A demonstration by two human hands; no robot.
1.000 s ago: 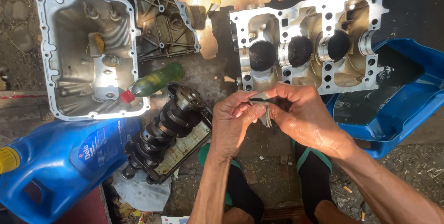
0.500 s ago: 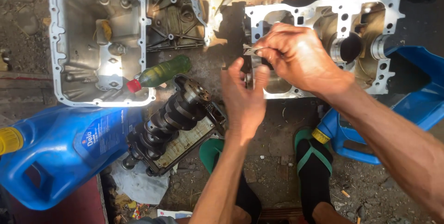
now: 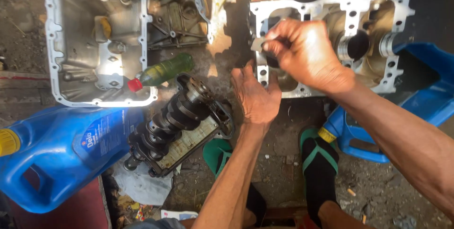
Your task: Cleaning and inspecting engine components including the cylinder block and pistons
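The right hand [image 3: 307, 54] hovers over the pale aluminium engine block [image 3: 359, 6] lying open on the ground at about one o'clock in the view. Its grip is pinched shut on a small curved grey metal piece [image 3: 257, 44], held between thumb and fingertips at the hand's nine o'clock edge; the piece is too small to tell its long axis for certain, though it seems to run roughly from twelve to six o'clock. The left hand [image 3: 255, 96] sits just below it, at six o'clock of the right hand, open and empty, palm toward the camera, fingers spread and pointing to twelve o'clock, its fingertips near the block's lower left corner.

At nine o'clock of the left hand lies a dark greasy crankshaft [image 3: 175, 120], its long axis running from seven to one o'clock. Beyond it are a green plastic bottle with a red cap [image 3: 163, 72], a silvery cast oil pan [image 3: 94, 35] and a big blue plastic jug [image 3: 52, 153]
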